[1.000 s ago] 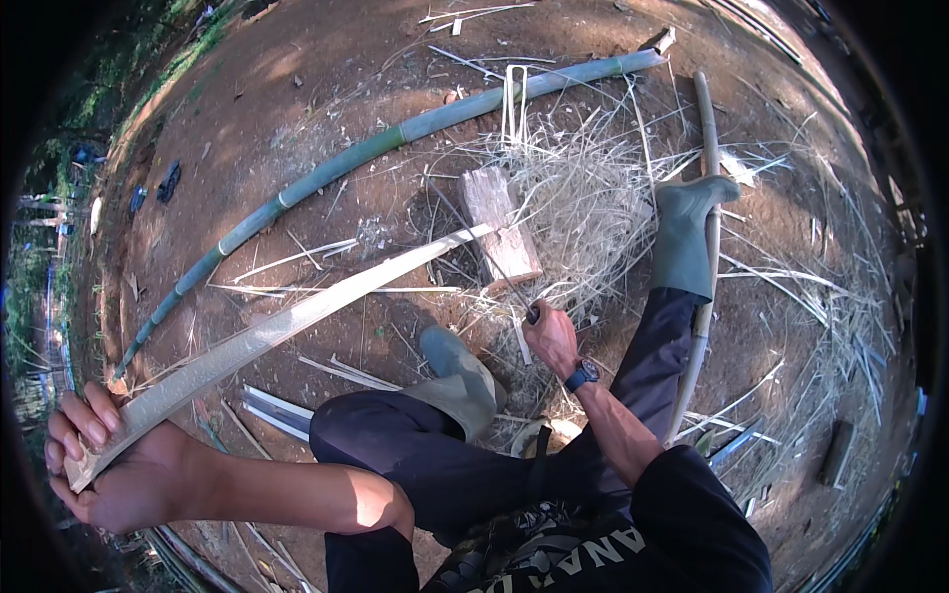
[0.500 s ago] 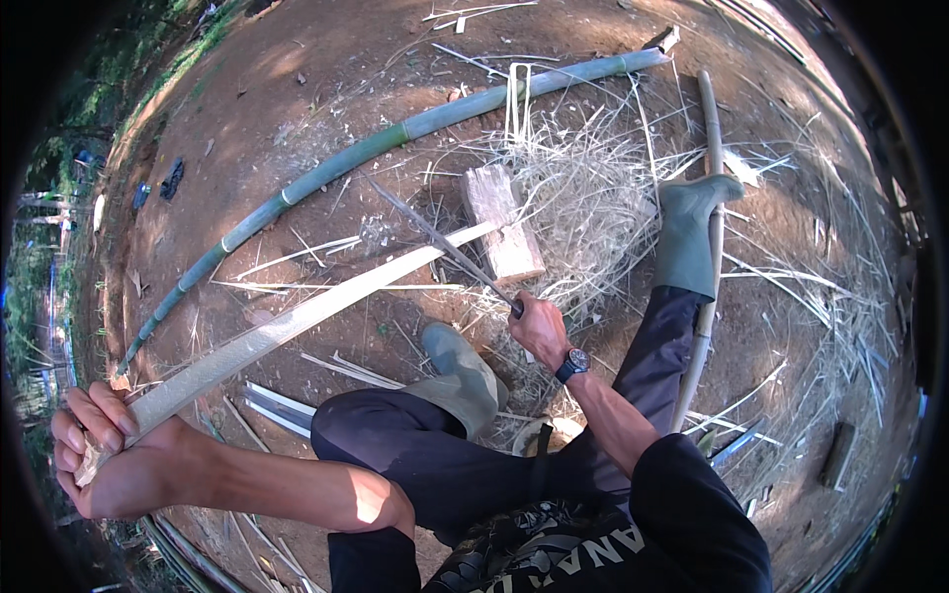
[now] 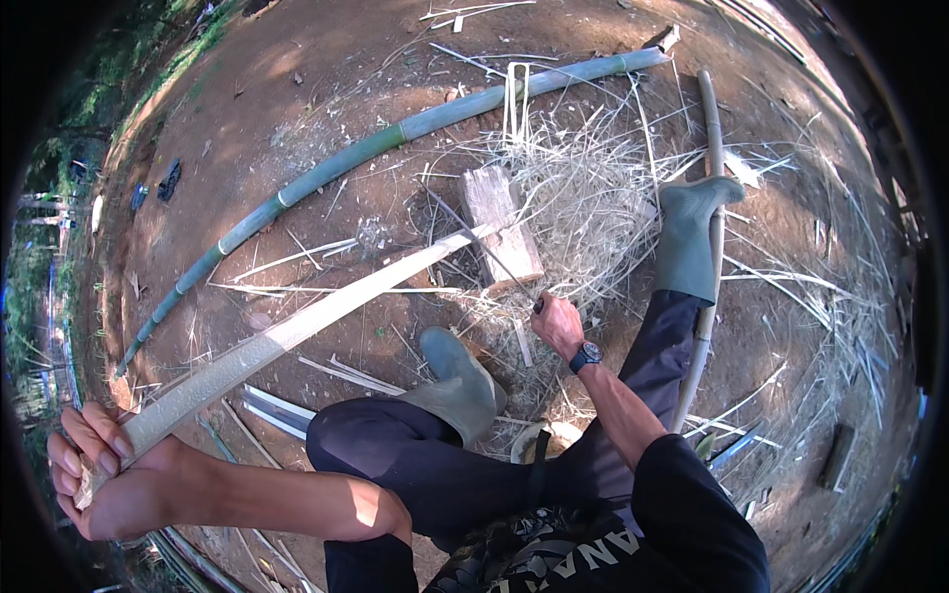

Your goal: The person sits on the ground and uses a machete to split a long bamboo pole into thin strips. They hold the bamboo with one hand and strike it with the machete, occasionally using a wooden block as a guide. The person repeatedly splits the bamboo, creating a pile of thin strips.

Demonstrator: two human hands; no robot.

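My left hand (image 3: 117, 476) is closed around the near end of a long, flat, pale bamboo strip (image 3: 287, 334). From there the strip slants up and right, its far end reaching a squared wooden block (image 3: 486, 198) on the ground. My right hand (image 3: 561, 328) grips the dark handle of a long knife (image 3: 504, 265). The thin blade points up and left, crossing over the block by the strip's far end; whether it touches the strip I cannot tell. A short pale offcut (image 3: 522, 344) lies on the ground below the block.
A long green bamboo pole (image 3: 346, 158) curves across the ground beyond the block. Heaped bamboo shavings (image 3: 593, 208) lie right of the block. My right boot (image 3: 684, 242) is by a thin pole (image 3: 704, 341); my left boot (image 3: 465, 381) is folded in nearer.
My right hand and the knife have moved right and slightly down, the blade now lying across the block. The short offcut now shows below it. My left hand and the strip have dropped a little.
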